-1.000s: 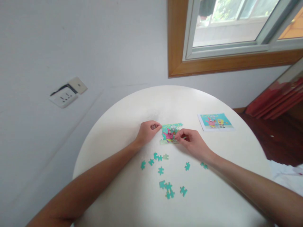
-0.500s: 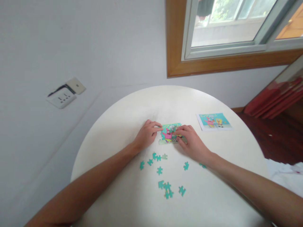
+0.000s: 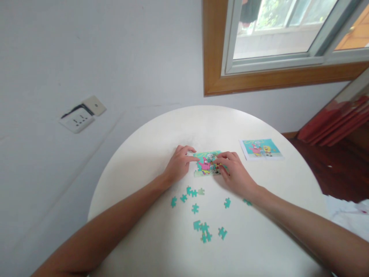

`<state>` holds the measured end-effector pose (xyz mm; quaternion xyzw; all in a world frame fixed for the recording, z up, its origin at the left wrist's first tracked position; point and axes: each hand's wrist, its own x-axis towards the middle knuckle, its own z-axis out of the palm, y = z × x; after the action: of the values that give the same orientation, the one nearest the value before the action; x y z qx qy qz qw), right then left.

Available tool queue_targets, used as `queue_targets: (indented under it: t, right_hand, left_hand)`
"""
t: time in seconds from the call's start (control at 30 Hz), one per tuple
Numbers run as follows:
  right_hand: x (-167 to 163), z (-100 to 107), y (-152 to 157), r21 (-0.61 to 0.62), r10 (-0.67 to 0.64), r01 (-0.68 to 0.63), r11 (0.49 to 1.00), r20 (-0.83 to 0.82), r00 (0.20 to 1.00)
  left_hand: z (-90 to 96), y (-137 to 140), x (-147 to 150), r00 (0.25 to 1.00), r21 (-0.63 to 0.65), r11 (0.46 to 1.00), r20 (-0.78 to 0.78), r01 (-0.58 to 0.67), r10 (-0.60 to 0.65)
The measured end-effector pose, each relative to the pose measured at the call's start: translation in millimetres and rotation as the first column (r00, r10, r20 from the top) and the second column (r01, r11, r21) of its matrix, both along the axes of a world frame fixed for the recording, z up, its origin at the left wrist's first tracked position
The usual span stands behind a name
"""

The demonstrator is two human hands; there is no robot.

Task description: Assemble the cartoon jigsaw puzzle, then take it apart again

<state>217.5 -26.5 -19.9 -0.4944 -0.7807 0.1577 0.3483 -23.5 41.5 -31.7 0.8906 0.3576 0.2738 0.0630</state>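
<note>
While both hands are set on opposite sides of it, the partly assembled teal-and-pink cardboard jigsaw puzzle (image 3: 204, 166) is lain flat on the round white counter (image 3: 135, 165). At the far left of this group is seen the bare left hand (image 3: 180, 164), whose grip is held fairly narrow, with a gap visible between thumb and forefinger and nothing seen pinched there; the left edge of the puzzle is met by the thumb tip. From that grip the puzzle lies immediately rightward. Nearer the body and between the forearms, small interlocking teal puzzle pieces (image 3: 195, 208) are scattered, and a single pale green puzzle piece (image 3: 201, 191) is found just below the puzzle's lower left corner, apart from it.

The puzzle's long axis appears to be run left to right, from one hand toward the other, though its right end is partly covered. Neither hand is clearly nearer, but more of the puzzle is overlapped by the bare right hand (image 3: 236, 173). Its grip is kept narrow over the right portion, so the puzzle lies leftward of and beneath it; whether a piece is pinched cannot be told. Farthest right, well apart from the puzzle, a rectangular white-bordered printed picture sheet (image 3: 261, 149) is laid flat.
</note>
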Motion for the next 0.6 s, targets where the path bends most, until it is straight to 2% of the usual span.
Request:
queue_targets:
  t: [0.2, 0.43, 0.6]
  right_hand:
    - [10, 10, 6, 0.040, -0.026, 0.029, 0.999, -0.069, 0.997]
    - [32, 15, 24, 0.094, -0.130, 0.140, 0.986, -0.103, 0.986]
    - [41, 13, 32, 0.093, -0.174, 0.184, 0.978, -0.108, 0.979]
  left_hand:
    - [1.2, 0, 1, 0.995, 0.002, 0.998, 0.072, -0.070, 0.070]
    - [-0.9, -1, 2, 1.000, -0.020, 1.000, 0.011, 0.004, -0.003]
    - [0.3, -1, 2, 0.996, -0.020, 0.999, 0.085, -0.030, 0.032]
